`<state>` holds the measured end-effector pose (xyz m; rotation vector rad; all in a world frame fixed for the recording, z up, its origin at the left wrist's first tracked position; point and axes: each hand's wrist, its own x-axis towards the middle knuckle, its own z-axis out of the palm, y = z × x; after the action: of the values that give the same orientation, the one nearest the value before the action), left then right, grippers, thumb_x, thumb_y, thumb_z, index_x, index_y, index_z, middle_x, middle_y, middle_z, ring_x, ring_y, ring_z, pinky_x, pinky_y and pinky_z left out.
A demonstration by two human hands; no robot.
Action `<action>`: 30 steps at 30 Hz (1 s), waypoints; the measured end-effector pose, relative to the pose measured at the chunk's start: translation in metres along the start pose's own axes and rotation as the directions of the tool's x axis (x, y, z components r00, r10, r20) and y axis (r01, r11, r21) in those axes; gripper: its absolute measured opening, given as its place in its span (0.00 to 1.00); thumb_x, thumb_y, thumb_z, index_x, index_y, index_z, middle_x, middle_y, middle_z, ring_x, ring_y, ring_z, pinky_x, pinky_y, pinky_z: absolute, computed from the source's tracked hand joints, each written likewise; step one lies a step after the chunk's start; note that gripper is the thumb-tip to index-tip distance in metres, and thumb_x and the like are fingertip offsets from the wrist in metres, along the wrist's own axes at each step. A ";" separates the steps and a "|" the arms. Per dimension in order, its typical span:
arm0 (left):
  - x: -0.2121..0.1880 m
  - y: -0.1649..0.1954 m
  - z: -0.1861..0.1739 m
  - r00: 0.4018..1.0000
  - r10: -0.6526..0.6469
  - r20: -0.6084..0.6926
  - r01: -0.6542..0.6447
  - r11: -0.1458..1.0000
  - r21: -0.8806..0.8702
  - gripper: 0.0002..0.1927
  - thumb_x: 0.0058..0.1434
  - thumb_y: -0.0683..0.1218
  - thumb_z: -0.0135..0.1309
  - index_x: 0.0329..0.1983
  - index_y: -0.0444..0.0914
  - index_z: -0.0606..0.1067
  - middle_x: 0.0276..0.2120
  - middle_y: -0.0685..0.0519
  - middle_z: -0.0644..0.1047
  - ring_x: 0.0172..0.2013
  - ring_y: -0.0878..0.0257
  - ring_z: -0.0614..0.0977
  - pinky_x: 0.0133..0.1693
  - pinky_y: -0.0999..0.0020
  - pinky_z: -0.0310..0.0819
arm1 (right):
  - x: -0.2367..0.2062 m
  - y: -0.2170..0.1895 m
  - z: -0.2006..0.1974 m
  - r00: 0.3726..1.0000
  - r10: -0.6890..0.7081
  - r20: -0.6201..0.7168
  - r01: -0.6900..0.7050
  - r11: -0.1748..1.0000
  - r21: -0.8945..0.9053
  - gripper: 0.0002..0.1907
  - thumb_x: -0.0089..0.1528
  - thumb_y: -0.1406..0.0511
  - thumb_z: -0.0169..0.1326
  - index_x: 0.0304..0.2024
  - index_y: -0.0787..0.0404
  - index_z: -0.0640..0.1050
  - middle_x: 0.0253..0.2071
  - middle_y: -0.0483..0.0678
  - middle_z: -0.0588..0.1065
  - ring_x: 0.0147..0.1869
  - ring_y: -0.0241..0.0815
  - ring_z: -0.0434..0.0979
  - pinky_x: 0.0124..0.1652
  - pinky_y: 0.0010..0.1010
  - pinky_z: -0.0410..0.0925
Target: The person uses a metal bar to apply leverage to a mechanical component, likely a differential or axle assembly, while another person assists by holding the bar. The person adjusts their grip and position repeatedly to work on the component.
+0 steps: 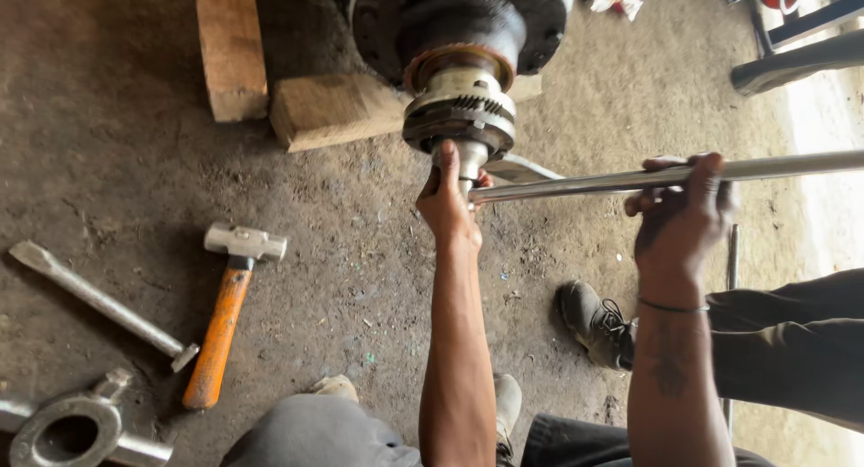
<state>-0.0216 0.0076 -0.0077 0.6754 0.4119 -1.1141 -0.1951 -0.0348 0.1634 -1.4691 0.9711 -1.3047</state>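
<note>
Rough mechanical repair workshop, work done on the ground. Oil-stained dirt floor (360, 251). Heavy hub assembly (459, 62) propped on wooden blocks (333, 112). Orange-handled hammer (225, 314), steel bar (99, 300) and forged ring fitting (76, 426) lying loose.

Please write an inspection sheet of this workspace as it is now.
Surface: dirt floor, dusty, with small debris.
Job's things: round metal hub with gear teeth resting against wooden blocks; long steel bar lying level, its end at the hub's socket.
Clutter: hammer with orange handle, flat steel bar, ring-shaped metal part, all on the floor.
Hands: left hand at the socket below the hub; right hand, fingers wrapped over the long bar.
Cables: nothing seen.
Surroundings: another person's shoe and trouser leg at the right.
</note>
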 end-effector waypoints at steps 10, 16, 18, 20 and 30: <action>-0.008 0.002 0.009 1.000 -0.019 0.000 0.019 0.994 -0.108 0.31 0.56 0.62 0.63 0.52 0.34 0.77 0.24 0.50 0.80 0.19 0.66 0.81 0.15 0.78 0.61 | -0.017 -0.015 -0.003 0.980 0.158 0.119 -0.107 0.929 -0.355 0.21 0.72 0.52 0.47 0.38 0.64 0.72 0.34 0.54 0.79 0.24 0.36 0.73 0.22 0.27 0.67; -0.014 0.005 0.008 1.000 0.006 0.023 -0.006 1.000 -0.017 0.30 0.58 0.63 0.59 0.51 0.35 0.76 0.26 0.50 0.81 0.20 0.66 0.82 0.16 0.78 0.66 | -0.084 -0.074 -0.012 0.706 0.542 0.457 0.243 0.420 -0.874 0.19 0.62 0.57 0.52 0.52 0.58 0.77 0.36 0.48 0.82 0.30 0.36 0.83 0.31 0.29 0.77; -0.017 0.005 0.007 1.000 0.011 0.018 -0.012 0.999 0.033 0.31 0.59 0.64 0.58 0.51 0.34 0.76 0.27 0.49 0.82 0.22 0.66 0.83 0.18 0.78 0.70 | -0.105 -0.087 -0.017 0.504 0.818 0.277 0.238 0.177 -0.955 0.24 0.61 0.52 0.52 0.58 0.51 0.76 0.41 0.44 0.83 0.34 0.40 0.85 0.37 0.32 0.77; -0.019 0.005 0.006 1.000 0.017 0.018 -0.018 0.998 0.067 0.33 0.59 0.65 0.58 0.50 0.32 0.76 0.28 0.48 0.83 0.23 0.65 0.84 0.19 0.78 0.73 | -0.117 -0.087 -0.019 0.421 0.836 0.353 0.244 0.270 -0.931 0.26 0.64 0.52 0.52 0.60 0.56 0.73 0.48 0.49 0.80 0.44 0.45 0.83 0.44 0.37 0.75; -0.019 -0.002 0.009 0.999 0.044 -0.010 -0.043 0.998 0.043 0.36 0.56 0.67 0.59 0.49 0.31 0.74 0.29 0.46 0.82 0.24 0.64 0.85 0.19 0.77 0.74 | -0.137 -0.069 -0.036 0.439 0.762 0.475 0.406 0.304 -0.862 0.32 0.66 0.49 0.51 0.66 0.59 0.67 0.55 0.56 0.75 0.60 0.55 0.73 0.55 0.46 0.66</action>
<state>-0.0316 0.0142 0.0100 0.7249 0.3823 -1.0806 -0.2491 0.1103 0.1934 -2.3459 1.1094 0.7281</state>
